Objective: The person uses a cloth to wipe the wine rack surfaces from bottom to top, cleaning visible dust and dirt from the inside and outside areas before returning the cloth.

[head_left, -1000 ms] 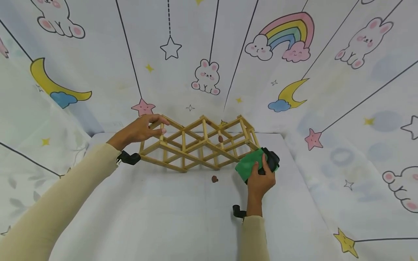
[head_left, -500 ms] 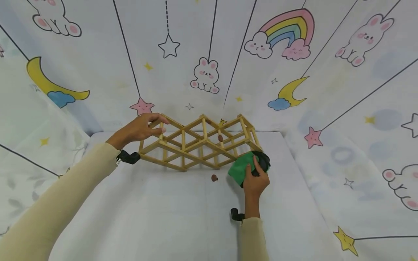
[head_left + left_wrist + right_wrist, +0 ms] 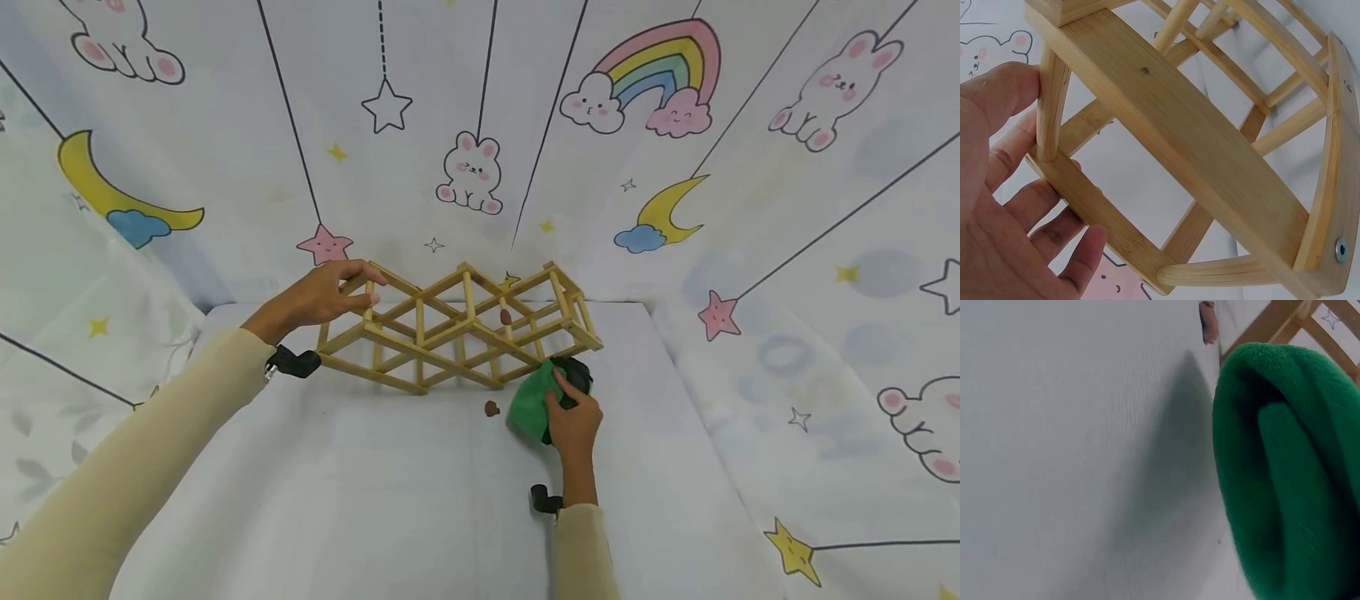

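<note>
A wooden lattice rack of crossed slats and round dowels stands at the back of the white table. At its left end my left hand grips an upright dowel, thumb on one side and fingers behind the lower slat. My right hand pinches a bunched green cloth with a black part at its far side. That cloth is just in front of the rack's lower right edge. Close up in the right wrist view, its soft folds hide the right fingers.
A small brown shape lies on the white table left of the cloth. Another brown shape shows through the rack. Behind rises a wall covering printed with bunnies, stars and moons.
My right hand has moved left with the green cloth, from the rack's right corner to in front of its lower edge. The left hand keeps its grip and the rack stays in place.
</note>
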A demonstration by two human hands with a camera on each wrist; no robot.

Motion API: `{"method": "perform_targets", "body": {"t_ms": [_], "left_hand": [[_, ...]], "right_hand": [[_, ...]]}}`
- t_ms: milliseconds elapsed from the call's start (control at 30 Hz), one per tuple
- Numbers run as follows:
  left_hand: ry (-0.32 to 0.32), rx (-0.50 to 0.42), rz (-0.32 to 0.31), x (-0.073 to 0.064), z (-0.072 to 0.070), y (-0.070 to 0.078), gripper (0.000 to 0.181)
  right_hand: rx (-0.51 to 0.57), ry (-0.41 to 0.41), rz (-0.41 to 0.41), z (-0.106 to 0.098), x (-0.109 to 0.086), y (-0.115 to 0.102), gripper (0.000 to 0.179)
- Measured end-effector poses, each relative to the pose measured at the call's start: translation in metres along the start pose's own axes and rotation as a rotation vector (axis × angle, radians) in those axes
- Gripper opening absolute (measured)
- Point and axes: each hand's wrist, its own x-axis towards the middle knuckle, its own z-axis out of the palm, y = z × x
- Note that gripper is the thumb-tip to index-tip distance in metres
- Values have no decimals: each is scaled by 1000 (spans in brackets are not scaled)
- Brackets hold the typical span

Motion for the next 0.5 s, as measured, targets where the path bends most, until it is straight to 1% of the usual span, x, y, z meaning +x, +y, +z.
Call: {"method": "perform_targets", "body": {"t_ms": [67, 100, 167, 233, 300, 333, 367, 433, 467, 500], "left_hand": [[-1, 1, 2, 0, 0, 1, 33], [0, 2, 3, 0, 0, 1, 33], [3, 7, 6, -1, 0, 1, 33], [11, 7, 2, -1, -1, 2, 32], [14, 7, -1, -2, -1, 1, 31], [14, 6, -1, -2, -1, 1, 31], [15, 6, -2, -2, 0, 1, 31], [18, 10, -2, -1, 0, 0, 31], [18, 11, -3, -1, 1, 0, 31], [16, 12, 1, -1, 1, 0, 31]], "right_hand": [[22, -26, -31, -3, -3, -4, 39], [56, -16, -63, -4, -5, -7, 40], [153, 14, -173, -6, -5, -17, 40], [249, 46, -296, -7, -5, -34, 42], [301, 96, -408, -9, -4, -59, 44], [315, 121, -442, -9, -2, -68, 46], [318, 140, -456, -10, 1, -75, 49], [270, 164, -448, -11, 7, -82, 51], [246, 163, -431, -12, 11, -81, 51], [220, 161, -403, -13, 16, -75, 51]]}}
